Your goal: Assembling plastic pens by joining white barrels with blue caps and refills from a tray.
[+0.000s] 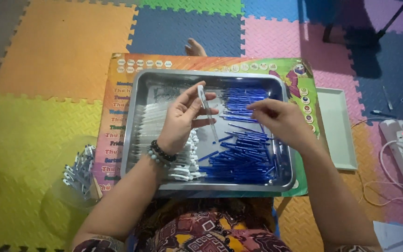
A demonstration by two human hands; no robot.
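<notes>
Patterned lap nearest | left hand (183, 116) pinches clear pen barrel (207, 109) upright over steel tray (138, 93), ready for filling | right hand (276, 119) grip narrow, picking among blue refills (243, 154) heaped alongside.

A metal tray (138, 121) sits on a printed board (117, 84) on the floor mat (47, 56), holding clear barrels (152, 122) at left and refills (243, 158) at right, with a bowl (66, 186) of assembled pens (80, 170) left of the board and a flat tray (336, 130) right.

Clear pen barrel (207, 111) upright-tilted; blue refills (243, 154) heaped, perhaps loose, in tray.
</notes>
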